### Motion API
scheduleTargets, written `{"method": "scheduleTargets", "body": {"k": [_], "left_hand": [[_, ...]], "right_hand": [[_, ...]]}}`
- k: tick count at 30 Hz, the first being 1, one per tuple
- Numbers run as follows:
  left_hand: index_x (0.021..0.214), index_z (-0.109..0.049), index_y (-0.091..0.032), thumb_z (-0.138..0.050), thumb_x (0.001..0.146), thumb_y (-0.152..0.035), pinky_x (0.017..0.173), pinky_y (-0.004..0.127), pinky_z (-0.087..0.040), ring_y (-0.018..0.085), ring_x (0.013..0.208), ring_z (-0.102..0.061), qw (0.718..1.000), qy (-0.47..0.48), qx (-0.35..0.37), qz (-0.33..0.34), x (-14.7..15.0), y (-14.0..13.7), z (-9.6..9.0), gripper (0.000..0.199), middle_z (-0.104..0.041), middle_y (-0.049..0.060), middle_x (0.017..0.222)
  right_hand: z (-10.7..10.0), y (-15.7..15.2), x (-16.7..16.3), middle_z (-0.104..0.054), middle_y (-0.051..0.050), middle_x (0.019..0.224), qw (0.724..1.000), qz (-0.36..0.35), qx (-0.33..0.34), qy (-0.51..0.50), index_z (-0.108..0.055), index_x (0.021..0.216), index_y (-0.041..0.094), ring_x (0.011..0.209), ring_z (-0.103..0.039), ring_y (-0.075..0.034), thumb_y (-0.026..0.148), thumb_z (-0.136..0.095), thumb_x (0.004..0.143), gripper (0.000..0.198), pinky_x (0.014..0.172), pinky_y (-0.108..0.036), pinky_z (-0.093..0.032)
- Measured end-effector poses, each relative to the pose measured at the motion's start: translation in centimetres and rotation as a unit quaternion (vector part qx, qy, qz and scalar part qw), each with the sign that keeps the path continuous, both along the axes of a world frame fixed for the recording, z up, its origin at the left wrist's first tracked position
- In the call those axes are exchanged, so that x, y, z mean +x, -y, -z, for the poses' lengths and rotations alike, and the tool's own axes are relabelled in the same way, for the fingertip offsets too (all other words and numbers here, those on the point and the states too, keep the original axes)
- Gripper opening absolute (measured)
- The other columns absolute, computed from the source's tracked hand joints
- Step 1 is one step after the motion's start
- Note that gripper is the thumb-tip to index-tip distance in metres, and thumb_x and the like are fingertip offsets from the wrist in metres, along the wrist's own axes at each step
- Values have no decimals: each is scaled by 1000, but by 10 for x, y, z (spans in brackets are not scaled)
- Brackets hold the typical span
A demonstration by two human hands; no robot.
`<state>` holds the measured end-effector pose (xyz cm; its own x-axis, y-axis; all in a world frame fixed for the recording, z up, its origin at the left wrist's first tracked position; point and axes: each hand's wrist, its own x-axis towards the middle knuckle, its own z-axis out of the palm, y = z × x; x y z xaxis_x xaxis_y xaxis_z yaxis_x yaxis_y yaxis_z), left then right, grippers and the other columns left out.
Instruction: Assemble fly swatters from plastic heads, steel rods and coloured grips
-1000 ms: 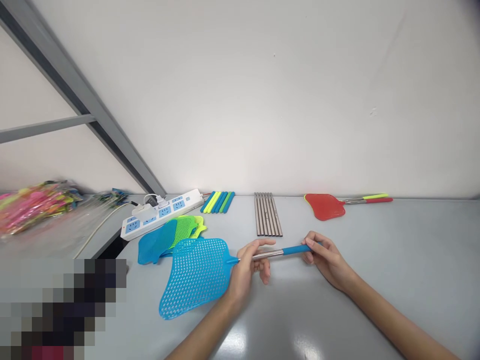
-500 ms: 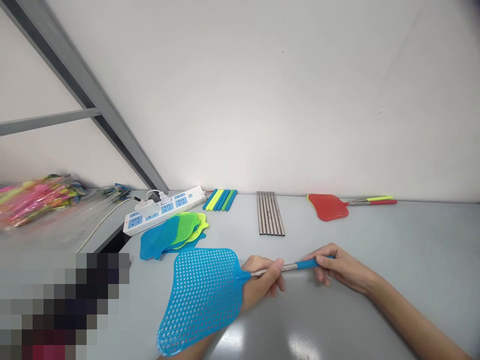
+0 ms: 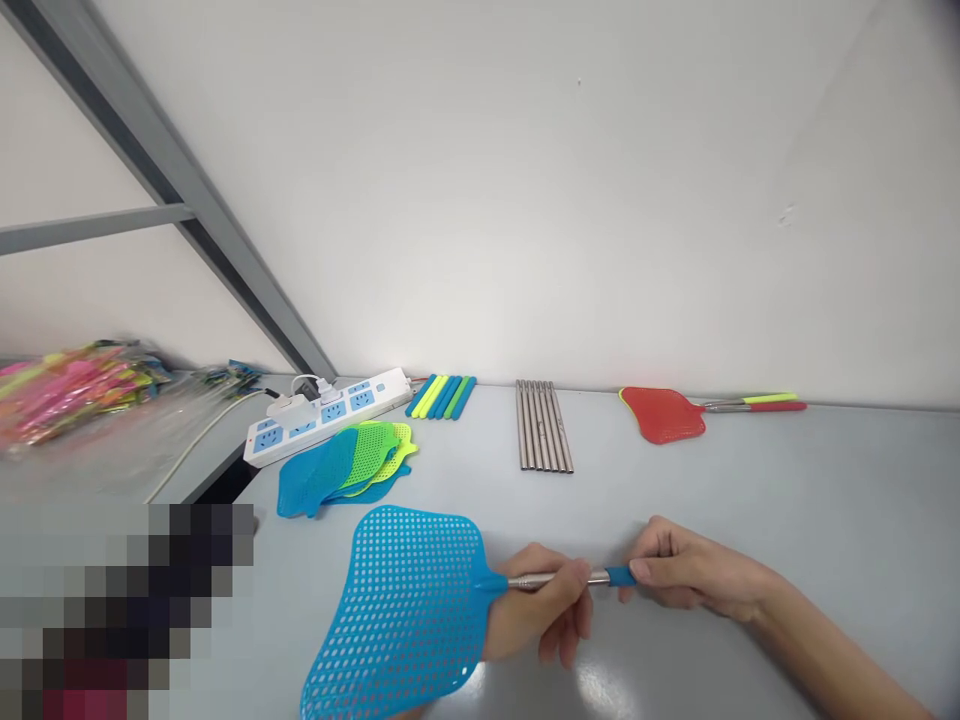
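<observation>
A blue fly swatter (image 3: pixel 412 600) with a perforated head is held across the front of the table, its head to the left. My left hand (image 3: pixel 544 605) grips its metal rod (image 3: pixel 529 581), thumb on top; the swatter head hides part of that wrist. My right hand (image 3: pixel 679 570) is closed around the blue handle sleeve (image 3: pixel 620 576) at the rod's right end. Only a short piece of the sleeve shows; the fingers cover the rest.
Behind lie several metal rods (image 3: pixel 544 428), several coloured sleeves (image 3: pixel 442 397) and a fan of swatter heads (image 3: pixel 345 468). A white power strip (image 3: pixel 330 415) stands at back left, bagged goods (image 3: pixel 82 390) beyond it. A red swatter (image 3: pixel 666 415) lies over a yellow one at back right.
The swatter and both hands have come lower in view. My right hand has shifted along the blue sleeve toward my left hand, so less of the sleeve shows.
</observation>
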<state>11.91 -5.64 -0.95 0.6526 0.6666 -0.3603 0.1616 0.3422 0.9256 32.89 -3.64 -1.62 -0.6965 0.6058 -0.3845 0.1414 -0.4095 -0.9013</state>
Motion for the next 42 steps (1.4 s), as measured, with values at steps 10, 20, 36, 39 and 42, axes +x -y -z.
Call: {"method": "scheduleTargets", "body": {"k": [10, 20, 36, 39, 42], "left_hand": [[49, -43, -18, -25, 81, -49, 36, 20, -24, 7, 31, -30, 994, -70, 53, 57, 2, 7, -7, 47, -34, -5, 33], [44, -40, -17, -23, 79, -54, 32, 20, -23, 6, 30, -29, 979, -175, 68, 78, -4, 4, -12, 53, -32, -4, 36], [46, -40, -17, -36, 76, -50, 42, 21, -24, 8, 40, -33, 973, -149, 128, -120, 1, 0, 1, 44, -33, -5, 40], [48, -39, -17, -41, 76, -46, 44, 21, -25, 8, 43, -34, 967, -68, 148, -198, 0, -6, 7, 41, -35, -4, 43], [59, -48, -17, -36, 80, -42, 48, 22, -31, 9, 43, -38, 947, 63, 111, -295, -2, -13, 7, 35, -43, -2, 49]], "right_hand": [[8, 8, -9, -28, 9, 33, 993, -16, -108, -33, -66, 68, 8, 29, -15, -2, 36, -54, 75, 31, 31, -21, -8], [7, 17, -22, -26, 9, 33, 986, 9, -157, -53, -64, 65, 7, 29, -16, -1, 36, -53, 76, 32, 30, -19, -8], [0, 14, -25, -26, 8, 35, 996, 71, -52, -16, -62, 66, 10, 33, -14, -3, 39, -47, 79, 36, 36, -22, -8], [1, 14, -27, -24, 9, 38, 994, 87, -53, -32, -62, 68, 10, 34, -15, -3, 41, -46, 79, 37, 37, -22, -9], [3, 12, -27, -22, 9, 39, 990, 116, -57, -52, -63, 74, 11, 35, -16, -4, 42, -45, 79, 36, 37, -22, -10]]}}
